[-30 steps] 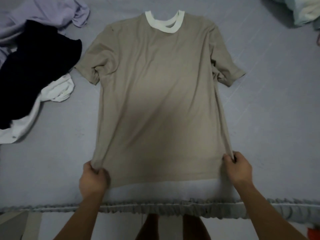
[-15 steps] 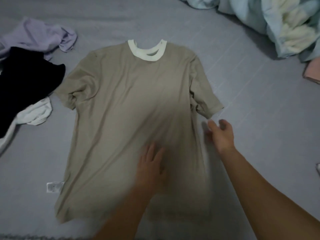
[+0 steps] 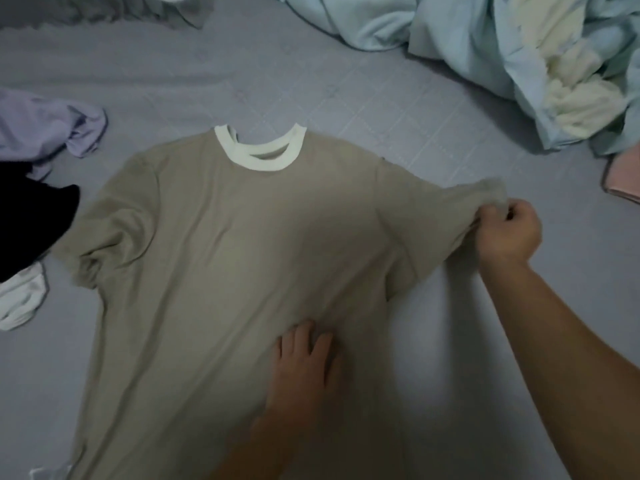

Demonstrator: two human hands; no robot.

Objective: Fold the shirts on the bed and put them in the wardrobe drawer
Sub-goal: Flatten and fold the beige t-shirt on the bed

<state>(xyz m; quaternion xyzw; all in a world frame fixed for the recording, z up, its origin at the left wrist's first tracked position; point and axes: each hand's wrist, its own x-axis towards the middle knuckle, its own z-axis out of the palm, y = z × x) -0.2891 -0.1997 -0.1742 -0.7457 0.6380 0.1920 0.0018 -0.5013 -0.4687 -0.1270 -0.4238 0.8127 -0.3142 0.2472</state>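
A beige T-shirt with a white collar lies spread flat on the grey bed sheet, collar pointing away from me. My left hand rests flat on the shirt's lower middle, fingers straight and spread. My right hand pinches the end of the shirt's right sleeve and holds it stretched out to the right, slightly off the sheet. The shirt's left sleeve lies bunched at the left.
A pile of other clothes sits at the left: a lilac garment, a black one and a white one. A crumpled pale blue duvet fills the far right, with a pink item beside it.
Both hands let go of the shirt's hem. My left hand moved onto the shirt's body and pressed flat; my right hand went to the right sleeve, took hold and pulled it outward.
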